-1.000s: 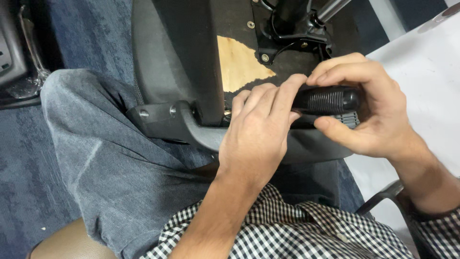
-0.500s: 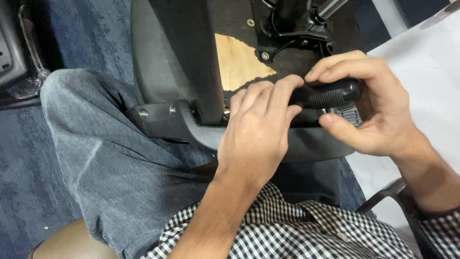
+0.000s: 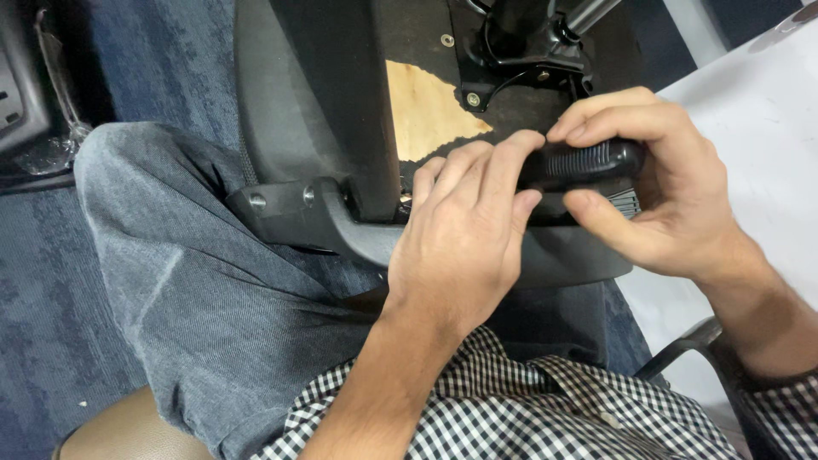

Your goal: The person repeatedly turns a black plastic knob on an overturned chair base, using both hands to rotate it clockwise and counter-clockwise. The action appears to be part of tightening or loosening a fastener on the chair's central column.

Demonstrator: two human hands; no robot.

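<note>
Blue carpet (image 3: pixel 51 281) below; overturned chair seat (image 3: pixel 341 102) on lap (jeans): right hand (image 3: pixel 656 196) grips ribbed black handle (image 3: pixel 579 162), left hand (image 3: pixel 469 238) curled loosely, fingertips touching it.

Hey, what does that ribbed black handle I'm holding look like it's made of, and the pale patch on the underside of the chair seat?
The ribbed handle, gripped by the right hand with the left hand against it, looks like matte black rubber or soft plastic, judging by its fine moulded ridges. The pale patch looks like bare plywood: tan with faint grain, exposed where the black lining is torn away.
</note>
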